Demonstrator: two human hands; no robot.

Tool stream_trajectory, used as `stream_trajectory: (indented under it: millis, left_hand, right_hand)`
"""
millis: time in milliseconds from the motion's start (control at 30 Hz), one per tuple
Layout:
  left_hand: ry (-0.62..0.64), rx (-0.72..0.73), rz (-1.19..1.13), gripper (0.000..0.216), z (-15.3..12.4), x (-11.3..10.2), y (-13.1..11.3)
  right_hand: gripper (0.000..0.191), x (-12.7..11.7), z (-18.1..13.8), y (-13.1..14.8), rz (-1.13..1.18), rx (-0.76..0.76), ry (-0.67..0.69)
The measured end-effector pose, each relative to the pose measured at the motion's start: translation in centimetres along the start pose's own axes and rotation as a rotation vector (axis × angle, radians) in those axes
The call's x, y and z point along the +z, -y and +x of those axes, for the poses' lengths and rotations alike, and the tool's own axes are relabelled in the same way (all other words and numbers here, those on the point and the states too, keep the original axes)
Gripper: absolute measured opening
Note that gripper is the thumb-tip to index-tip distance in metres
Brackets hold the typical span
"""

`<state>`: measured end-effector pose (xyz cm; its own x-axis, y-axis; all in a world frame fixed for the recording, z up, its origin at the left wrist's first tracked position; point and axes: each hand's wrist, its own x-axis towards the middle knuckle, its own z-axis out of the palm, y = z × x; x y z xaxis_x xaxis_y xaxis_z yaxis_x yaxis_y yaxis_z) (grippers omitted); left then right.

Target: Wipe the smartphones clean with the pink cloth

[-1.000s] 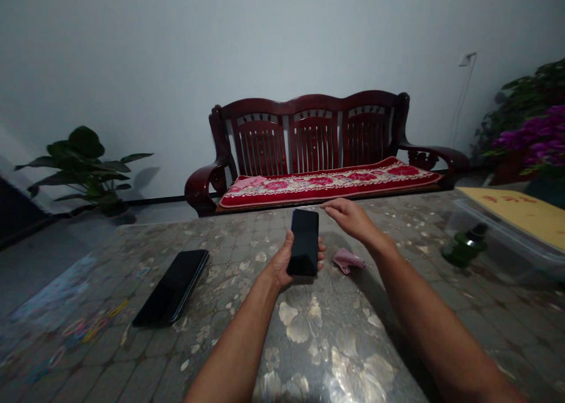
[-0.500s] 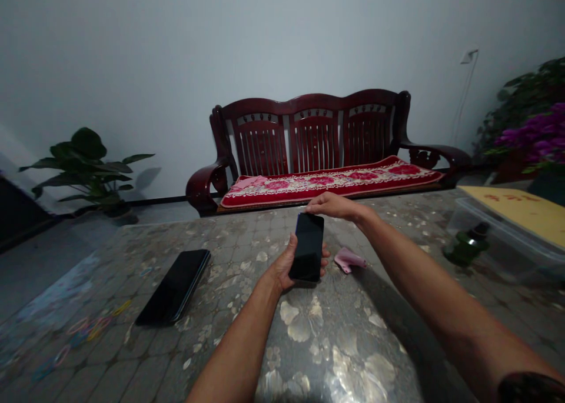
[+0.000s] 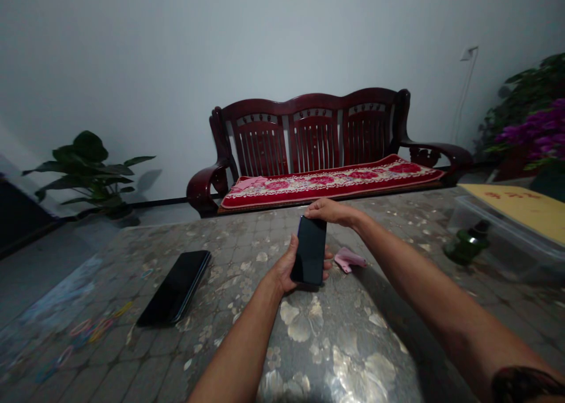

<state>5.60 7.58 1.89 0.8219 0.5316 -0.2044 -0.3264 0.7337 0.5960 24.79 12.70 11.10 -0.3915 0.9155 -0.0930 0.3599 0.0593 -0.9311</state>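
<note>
My left hand (image 3: 286, 269) holds a dark smartphone (image 3: 310, 251) upright above the table (image 3: 335, 344), screen toward me, gripping its lower half. My right hand (image 3: 329, 210) reaches over from the right and its fingers pinch the phone's top edge. A small pink cloth (image 3: 348, 259) lies on the table just right of the phone. A second black phone (image 3: 175, 286) lies flat on the table to the left, apart from both hands.
Coloured rubber bands (image 3: 86, 329) are scattered at the table's left. A green bottle (image 3: 463, 248) and a clear plastic box with a yellow lid (image 3: 512, 220) stand at the right. Behind the table are a red wooden bench (image 3: 318, 150), a leafy plant (image 3: 88, 167) and purple flowers (image 3: 536, 132).
My right hand has moved left from above the pink cloth to the phone's top edge and taken hold of it. The phone has tilted slightly and sits a little lower.
</note>
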Motion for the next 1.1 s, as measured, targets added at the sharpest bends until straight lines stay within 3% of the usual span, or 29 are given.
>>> stream_trajectory:
  millis: [367,600,733,833,933,1100]
  left_hand:
    - [-0.151,-0.094,0.030,0.087,-0.1,0.4,0.0]
    - [-0.272,-0.130,0.153,0.067,-1.2,0.9,-0.6]
    - [-0.324,-0.074,0.255,0.058,-3.1,1.5,-0.4]
    - [-0.475,0.049,0.424,0.052,-4.8,1.4,0.3]
    - [-0.629,0.194,0.591,0.064,-6.1,0.7,1.2]
    - [-0.677,0.371,0.918,0.066,-7.4,0.1,2.6]
  right_hand:
    - [0.031,0.7,0.2,-0.4,-0.059,0.039,-0.044]
    - [0.030,0.5,0.4,-1.0,-0.094,0.064,-0.041]
    - [0.030,0.9,0.8,-1.7,-0.111,0.082,-0.009]
    - [0.030,1.3,1.1,-2.2,-0.110,0.084,0.003]
    - [0.031,1.5,1.3,-2.6,-0.118,0.087,0.026]
    - [0.033,1.9,1.6,-3.1,-0.124,0.089,0.046]
